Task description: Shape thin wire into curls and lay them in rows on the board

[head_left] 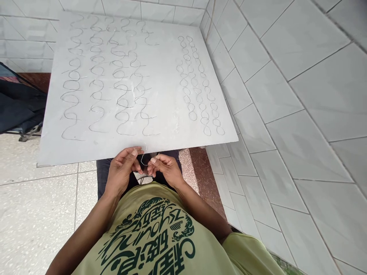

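Between my two hands, just off the near edge of the white table, is a thin bent wire (142,160). My left hand (125,163) pinches its left end between thumb and fingers. The fingers of my right hand (164,167) are closed on the other end. Beyond them on the tabletop lie S-shaped wire pieces (123,101), set out in several columns on the left and middle. Farther right are figure-eight wire pieces (205,110), laid end to end in slanting rows.
The white table (163,133) stands against tiled walls (286,114) at the back and right. A dark bag (21,103) sits at the far left. Speckled floor tiles (37,206) show at the lower left. My legs are under the table's near edge.
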`<state>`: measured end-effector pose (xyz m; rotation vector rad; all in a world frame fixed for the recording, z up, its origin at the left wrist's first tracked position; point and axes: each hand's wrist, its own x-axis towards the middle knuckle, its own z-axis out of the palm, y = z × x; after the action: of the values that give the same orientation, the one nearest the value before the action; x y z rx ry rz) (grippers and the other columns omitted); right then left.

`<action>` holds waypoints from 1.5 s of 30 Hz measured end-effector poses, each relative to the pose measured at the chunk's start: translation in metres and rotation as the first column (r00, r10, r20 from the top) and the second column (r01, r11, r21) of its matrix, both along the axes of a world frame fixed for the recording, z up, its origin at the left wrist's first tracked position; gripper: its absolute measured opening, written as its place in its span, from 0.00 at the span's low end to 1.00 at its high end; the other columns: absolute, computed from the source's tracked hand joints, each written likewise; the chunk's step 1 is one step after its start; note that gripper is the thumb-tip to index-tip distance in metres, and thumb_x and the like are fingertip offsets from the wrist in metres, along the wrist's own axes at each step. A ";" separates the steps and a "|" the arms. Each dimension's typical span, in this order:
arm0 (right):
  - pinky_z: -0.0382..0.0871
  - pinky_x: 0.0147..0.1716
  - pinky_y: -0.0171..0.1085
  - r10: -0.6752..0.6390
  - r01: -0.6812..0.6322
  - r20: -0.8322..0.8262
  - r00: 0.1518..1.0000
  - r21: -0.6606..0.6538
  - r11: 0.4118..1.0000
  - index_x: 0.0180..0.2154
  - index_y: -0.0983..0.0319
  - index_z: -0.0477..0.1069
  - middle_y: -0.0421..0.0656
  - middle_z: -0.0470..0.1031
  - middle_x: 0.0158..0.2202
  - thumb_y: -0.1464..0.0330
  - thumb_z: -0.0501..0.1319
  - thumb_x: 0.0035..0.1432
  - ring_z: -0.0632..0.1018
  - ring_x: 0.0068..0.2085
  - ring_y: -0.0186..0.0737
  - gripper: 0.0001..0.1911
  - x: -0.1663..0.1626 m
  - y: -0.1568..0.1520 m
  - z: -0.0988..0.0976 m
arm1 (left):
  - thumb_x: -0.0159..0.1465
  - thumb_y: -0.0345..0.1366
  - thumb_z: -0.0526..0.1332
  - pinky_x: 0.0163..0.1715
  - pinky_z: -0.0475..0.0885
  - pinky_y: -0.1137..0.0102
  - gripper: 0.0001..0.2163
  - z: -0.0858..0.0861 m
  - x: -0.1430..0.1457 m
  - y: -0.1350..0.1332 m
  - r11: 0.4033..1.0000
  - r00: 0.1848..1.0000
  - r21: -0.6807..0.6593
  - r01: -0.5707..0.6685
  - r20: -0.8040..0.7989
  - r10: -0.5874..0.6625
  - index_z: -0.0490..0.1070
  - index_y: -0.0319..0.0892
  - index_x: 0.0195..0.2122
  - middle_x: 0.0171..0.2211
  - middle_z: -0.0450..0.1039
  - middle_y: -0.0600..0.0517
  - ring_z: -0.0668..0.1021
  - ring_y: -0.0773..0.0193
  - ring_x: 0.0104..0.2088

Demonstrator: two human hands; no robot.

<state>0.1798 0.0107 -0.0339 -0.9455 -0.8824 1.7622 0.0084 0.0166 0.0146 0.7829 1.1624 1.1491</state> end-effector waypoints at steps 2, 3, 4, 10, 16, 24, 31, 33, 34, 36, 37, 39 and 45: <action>0.70 0.24 0.32 0.015 -0.015 0.000 1.000 -0.002 1.000 0.34 0.62 0.79 0.43 0.81 0.30 0.55 0.68 0.63 0.79 0.25 0.34 0.16 0.001 -0.002 0.001 | 0.65 0.44 0.68 0.21 0.75 0.72 0.11 0.005 0.001 0.000 0.999 0.999 0.032 -0.038 0.018 0.038 0.80 0.41 0.41 0.45 0.79 0.47 0.69 0.74 0.22; 0.70 0.24 0.32 0.023 -0.023 0.000 1.000 -0.002 1.000 0.34 0.63 0.79 0.43 0.81 0.29 0.55 0.68 0.63 0.79 0.25 0.34 0.16 0.002 -0.003 0.002 | 0.65 0.43 0.68 0.21 0.74 0.72 0.11 0.007 0.001 0.001 0.998 0.998 0.036 -0.049 0.038 0.048 0.80 0.41 0.38 0.44 0.78 0.48 0.68 0.74 0.22; 0.70 0.23 0.32 0.030 -0.030 -0.002 1.000 -0.001 1.000 0.34 0.63 0.79 0.42 0.81 0.29 0.55 0.67 0.63 0.79 0.25 0.34 0.17 0.003 -0.004 0.002 | 0.65 0.43 0.68 0.21 0.74 0.72 0.10 0.009 0.002 0.001 0.998 0.997 0.030 -0.049 0.060 0.047 0.79 0.40 0.36 0.41 0.78 0.49 0.68 0.73 0.22; 0.70 0.22 0.32 0.050 -0.050 -0.015 0.999 -0.001 0.999 0.34 0.62 0.76 0.41 0.80 0.26 0.55 0.65 0.66 0.78 0.23 0.34 0.16 0.011 -0.009 0.004 | 0.63 0.41 0.71 0.19 0.72 0.73 0.09 0.015 -0.012 0.007 0.996 0.986 -0.069 0.048 0.161 -0.037 0.78 0.40 0.33 0.31 0.75 0.52 0.69 0.72 0.21; 0.69 0.22 0.32 0.070 -0.070 -0.009 0.998 0.030 0.997 0.34 0.62 0.75 0.40 0.79 0.25 0.56 0.64 0.67 0.76 0.22 0.33 0.16 0.017 -0.011 0.010 | 0.60 0.41 0.73 0.19 0.71 0.73 0.11 0.024 -0.029 0.019 0.974 0.981 -0.138 0.182 0.090 -0.170 0.79 0.37 0.32 0.28 0.75 0.51 0.69 0.72 0.20; 0.72 0.24 0.34 0.039 -0.038 -0.015 0.999 0.049 0.998 0.37 0.62 0.77 0.41 0.80 0.28 0.56 0.64 0.67 0.78 0.24 0.35 0.15 0.013 -0.016 0.012 | 0.65 0.46 0.68 0.21 0.72 0.72 0.15 0.019 -0.014 0.008 0.990 0.993 -0.089 0.112 0.046 -0.108 0.81 0.39 0.43 0.38 0.78 0.47 0.72 0.70 0.25; 0.73 0.23 0.34 0.038 -0.037 -0.035 0.999 0.023 0.999 0.37 0.62 0.76 0.42 0.81 0.29 0.55 0.64 0.67 0.79 0.24 0.35 0.16 0.008 -0.019 0.007 | 0.64 0.44 0.69 0.22 0.72 0.73 0.13 0.019 -0.010 0.004 0.996 0.998 -0.067 0.050 0.041 -0.047 0.82 0.40 0.42 0.34 0.76 0.49 0.72 0.70 0.25; 0.73 0.23 0.34 0.047 -0.047 -0.039 0.998 0.019 0.999 0.36 0.62 0.75 0.42 0.81 0.28 0.55 0.64 0.67 0.79 0.24 0.36 0.16 0.009 -0.020 0.007 | 0.63 0.44 0.70 0.20 0.71 0.73 0.12 0.020 -0.016 0.007 0.994 0.997 -0.075 0.074 0.028 -0.072 0.82 0.40 0.40 0.29 0.73 0.52 0.72 0.70 0.23; 0.73 0.23 0.34 0.053 -0.053 -0.037 0.998 0.017 0.998 0.36 0.62 0.75 0.42 0.81 0.28 0.54 0.64 0.67 0.79 0.23 0.36 0.17 0.011 -0.020 0.007 | 0.62 0.44 0.70 0.19 0.71 0.73 0.12 0.021 -0.020 0.010 0.992 0.995 -0.082 0.099 0.009 -0.099 0.82 0.40 0.39 0.26 0.71 0.53 0.71 0.70 0.21; 0.72 0.23 0.34 0.062 -0.062 -0.026 0.998 0.011 0.998 0.35 0.62 0.75 0.42 0.81 0.27 0.54 0.64 0.67 0.78 0.23 0.35 0.17 0.015 -0.019 0.008 | 0.62 0.45 0.71 0.16 0.68 0.73 0.12 0.024 -0.031 0.016 0.980 0.982 -0.099 0.174 -0.051 -0.179 0.82 0.40 0.37 0.23 0.68 0.54 0.69 0.70 0.18; 0.72 0.23 0.34 0.065 -0.065 -0.019 0.998 0.006 0.998 0.35 0.61 0.75 0.41 0.80 0.27 0.53 0.64 0.66 0.78 0.23 0.35 0.18 0.017 -0.019 0.009 | 0.61 0.45 0.71 0.15 0.67 0.74 0.12 0.026 -0.036 0.020 0.971 0.972 -0.109 0.211 -0.083 -0.221 0.83 0.40 0.37 0.22 0.67 0.54 0.68 0.70 0.18; 0.72 0.23 0.33 0.069 -0.069 -0.011 0.998 -0.005 0.998 0.35 0.61 0.75 0.41 0.80 0.26 0.52 0.64 0.65 0.78 0.23 0.35 0.19 0.021 -0.018 0.009 | 0.60 0.45 0.72 0.13 0.65 0.74 0.12 0.029 -0.043 0.025 0.959 0.956 -0.127 0.254 -0.121 -0.269 0.83 0.40 0.36 0.20 0.67 0.54 0.67 0.71 0.17; 0.73 0.24 0.35 0.047 -0.047 -0.048 0.998 0.009 0.999 0.37 0.61 0.75 0.42 0.81 0.29 0.51 0.65 0.65 0.79 0.25 0.36 0.19 0.017 -0.018 0.010 | 0.63 0.49 0.69 0.16 0.67 0.73 0.18 0.027 -0.024 0.022 0.986 0.983 -0.085 0.147 -0.095 -0.155 0.82 0.39 0.44 0.33 0.79 0.47 0.69 0.71 0.20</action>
<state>0.1966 -0.0074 -0.0239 -0.8796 -0.8866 1.8125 -0.0159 0.0383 0.0417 0.8623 1.2034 0.9423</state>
